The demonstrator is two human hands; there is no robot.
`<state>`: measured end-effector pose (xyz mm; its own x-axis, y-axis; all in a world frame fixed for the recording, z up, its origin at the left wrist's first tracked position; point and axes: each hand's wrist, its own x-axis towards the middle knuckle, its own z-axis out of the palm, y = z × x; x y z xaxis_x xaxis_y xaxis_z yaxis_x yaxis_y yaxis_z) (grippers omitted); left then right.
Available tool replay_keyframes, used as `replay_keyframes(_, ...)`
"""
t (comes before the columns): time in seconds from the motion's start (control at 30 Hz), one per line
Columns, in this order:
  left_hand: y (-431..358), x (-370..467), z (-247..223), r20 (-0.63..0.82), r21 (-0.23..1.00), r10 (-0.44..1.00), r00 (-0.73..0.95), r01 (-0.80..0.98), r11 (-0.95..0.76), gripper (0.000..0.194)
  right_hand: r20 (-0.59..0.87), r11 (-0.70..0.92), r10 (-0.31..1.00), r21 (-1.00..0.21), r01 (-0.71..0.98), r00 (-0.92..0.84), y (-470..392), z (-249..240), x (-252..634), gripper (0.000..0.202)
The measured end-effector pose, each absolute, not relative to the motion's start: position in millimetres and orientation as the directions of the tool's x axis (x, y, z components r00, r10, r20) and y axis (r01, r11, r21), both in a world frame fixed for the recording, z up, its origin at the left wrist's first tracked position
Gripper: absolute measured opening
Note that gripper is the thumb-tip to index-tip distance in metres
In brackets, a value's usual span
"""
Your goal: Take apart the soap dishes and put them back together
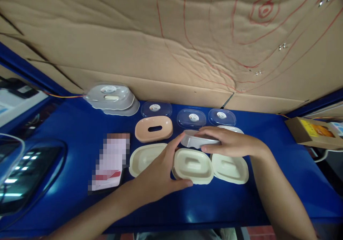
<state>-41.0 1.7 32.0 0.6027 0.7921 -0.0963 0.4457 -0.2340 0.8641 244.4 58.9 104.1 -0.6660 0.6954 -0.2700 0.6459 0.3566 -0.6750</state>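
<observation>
My right hand (227,140) grips a grey oval plastic shell (190,140) from above, held tilted just behind the middle cream oval dish (193,164). My left hand (160,170) is spread around the left side of that dish. Its thumb lies at the near rim and its index fingertip reaches the left end of the grey shell. Another cream dish (143,159) is partly hidden behind my left hand. A third cream dish (230,168) lies below my right wrist, touching the middle one. Each cream dish has a shallow recess.
Behind stand a peach oval piece with a slot (143,131), several clear labelled lids (157,108) and a stack of grey shells (109,100). A white piece (235,129) shows behind my right hand. A phone (112,161) lies left; a cardboard box (311,131) sits right.
</observation>
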Motion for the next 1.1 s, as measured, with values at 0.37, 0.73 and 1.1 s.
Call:
replay_keyframes(0.37,-8,-35,31,-0.036,0.391,0.725,0.688,0.677,-0.623,0.072,-0.062,0.498,0.825,-0.391,0.774,-0.562,61,51,228,0.054)
replay_keyframes(0.73,-2,-25,16,0.053,0.273,0.681,0.730,0.646,-0.713,0.050,0.020,0.496,0.846,-0.397,0.772,-0.533,57,72,242,0.056)
replay_keyframes(1.1,-4,-48,27,0.237,0.253,0.836,0.495,0.799,-0.545,0.065,0.137,0.200,0.973,-0.119,0.973,-0.183,-51,11,301,0.065)
